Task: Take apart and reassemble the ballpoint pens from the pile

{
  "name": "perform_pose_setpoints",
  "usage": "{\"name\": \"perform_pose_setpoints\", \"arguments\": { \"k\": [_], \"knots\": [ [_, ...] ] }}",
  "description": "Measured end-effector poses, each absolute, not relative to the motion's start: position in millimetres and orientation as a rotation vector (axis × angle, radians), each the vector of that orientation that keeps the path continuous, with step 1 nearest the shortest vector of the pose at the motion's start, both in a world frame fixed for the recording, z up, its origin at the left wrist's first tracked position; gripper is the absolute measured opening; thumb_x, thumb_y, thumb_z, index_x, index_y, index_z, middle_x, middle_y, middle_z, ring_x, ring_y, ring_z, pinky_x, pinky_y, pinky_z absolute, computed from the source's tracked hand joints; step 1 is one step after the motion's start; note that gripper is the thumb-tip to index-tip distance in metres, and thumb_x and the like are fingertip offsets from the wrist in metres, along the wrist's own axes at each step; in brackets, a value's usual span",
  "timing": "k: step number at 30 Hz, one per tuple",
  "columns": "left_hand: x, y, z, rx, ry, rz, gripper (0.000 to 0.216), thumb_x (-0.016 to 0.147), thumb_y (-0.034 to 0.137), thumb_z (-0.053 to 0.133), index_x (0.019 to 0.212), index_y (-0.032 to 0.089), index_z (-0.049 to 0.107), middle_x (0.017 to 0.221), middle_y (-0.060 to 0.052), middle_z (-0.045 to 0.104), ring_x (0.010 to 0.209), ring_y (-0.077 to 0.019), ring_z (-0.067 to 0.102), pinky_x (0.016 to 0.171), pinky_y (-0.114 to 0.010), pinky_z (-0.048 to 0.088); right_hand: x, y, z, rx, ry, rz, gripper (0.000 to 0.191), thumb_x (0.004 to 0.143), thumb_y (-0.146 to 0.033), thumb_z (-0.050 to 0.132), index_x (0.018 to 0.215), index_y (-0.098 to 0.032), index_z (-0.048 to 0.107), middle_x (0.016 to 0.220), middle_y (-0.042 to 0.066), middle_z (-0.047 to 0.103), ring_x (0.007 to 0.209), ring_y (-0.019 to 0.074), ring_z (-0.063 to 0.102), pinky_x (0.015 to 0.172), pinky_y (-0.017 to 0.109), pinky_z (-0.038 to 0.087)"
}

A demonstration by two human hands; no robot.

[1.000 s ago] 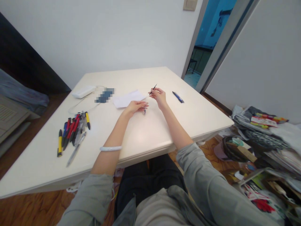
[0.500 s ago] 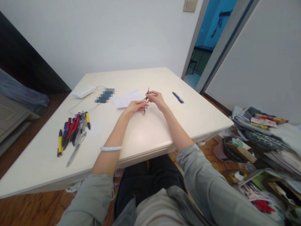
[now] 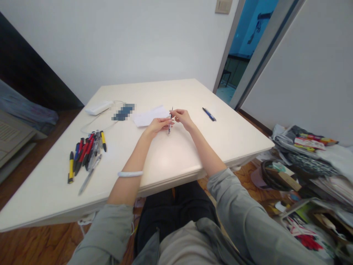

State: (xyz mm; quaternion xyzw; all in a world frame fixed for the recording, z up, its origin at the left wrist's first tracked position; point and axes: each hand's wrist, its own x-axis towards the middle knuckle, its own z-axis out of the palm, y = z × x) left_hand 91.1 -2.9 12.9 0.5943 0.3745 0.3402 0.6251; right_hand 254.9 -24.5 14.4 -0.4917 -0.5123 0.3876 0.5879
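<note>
Over the middle of the white table [image 3: 171, 154], both hands are closed on one slim pen [image 3: 169, 129] held nearly upright. My left hand [image 3: 157, 126] pinches its lower, pale barrel, whose dark tip shows below the fingers. My right hand [image 3: 182, 117] grips the thin dark upper part, which pokes out above the fingertips. Whether the two parts are joined is hidden by the fingers. A sheet of white paper [image 3: 149, 117] lies just behind my left hand. To the right rests a blue pen [image 3: 209, 114], apart from both hands.
A pile of red, blue, black and clear pens [image 3: 87, 149] lies at the left, with yellow-black pens beside it. Behind are a white box-shaped device [image 3: 97, 108] with a cable and a blurred-out dark object [image 3: 123, 112]. Bags and a bin [image 3: 271, 176] crowd the floor at right.
My right hand has come down slightly toward my left, and less of the dark upper part sticks up above its fingers. The left hand stays nearly still.
</note>
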Motion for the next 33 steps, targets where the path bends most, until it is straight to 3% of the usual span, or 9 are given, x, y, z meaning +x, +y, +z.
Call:
{"name": "perform_pose_setpoints", "arguments": {
  "k": [8, 24, 33],
  "knots": [
    [91.5, -3.7, 12.0, 1.380, 0.891, 0.790, 0.040, 0.059, 0.039, 0.095, 0.086, 0.015, 0.078, 0.092, -0.012, 0.079, 0.084, -0.0214, 0.072, 0.086, -0.037, 0.055, 254.5, -25.5, 14.7, -1.166, -1.240, 0.839, 0.028, 0.080, -0.041, 0.078, 0.070, -0.017, 0.069, 0.065, 0.001, 0.069, 0.051, 0.0086, 0.051, 0.050, 0.021, 0.042],
    [91.0, -3.7, 13.2, 1.383, 0.886, 0.782, 0.040, 0.059, 0.039, 0.095, 0.085, 0.015, 0.079, 0.094, -0.013, 0.079, 0.085, -0.0217, 0.071, 0.083, -0.035, 0.054, 254.5, -26.3, 15.1, -1.169, -1.188, 0.873, 0.030, 0.079, -0.042, 0.078, 0.068, -0.015, 0.071, 0.062, 0.002, 0.067, 0.056, 0.0100, 0.056, 0.054, 0.021, 0.046],
    [88.9, -2.1, 12.1, 1.411, 0.847, 0.734, 0.045, 0.055, 0.043, 0.096, 0.086, 0.014, 0.079, 0.096, -0.014, 0.079, 0.086, -0.0216, 0.070, 0.083, -0.035, 0.052, 256.5, -28.6, 18.7, -1.164, -1.248, 0.877, 0.027, 0.079, -0.036, 0.078, 0.065, -0.015, 0.068, 0.059, 0.000, 0.066, 0.051, 0.0076, 0.051, 0.050, 0.019, 0.042]
  ]
}}
